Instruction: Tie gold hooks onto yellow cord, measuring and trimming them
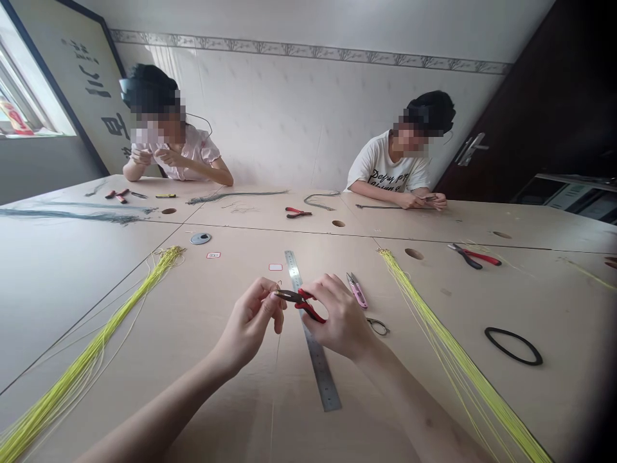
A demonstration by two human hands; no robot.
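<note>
My right hand (340,315) is closed round the red handles of a pair of pliers (292,296), whose dark jaws point left. The jaw tips meet the fingertips of my left hand (253,318). That hand pinches a small hooked end of thin wire or line (279,284), too fine to tell which. A pale thread (274,386) runs from below my left fingers toward the table's near edge. Beneath the pliers and my right hand lies a steel ruler (318,360), partly covered. Pink thread snips (357,290) rest just beyond my right hand.
Bundles of yellow line lie left (120,315) and right (434,315). Scissors (378,326), a black oval ring (513,346) and red-black pliers (475,256) are on the right. Two people (173,141) sit opposite, hands raised, with dark strands (241,195) and tools before them.
</note>
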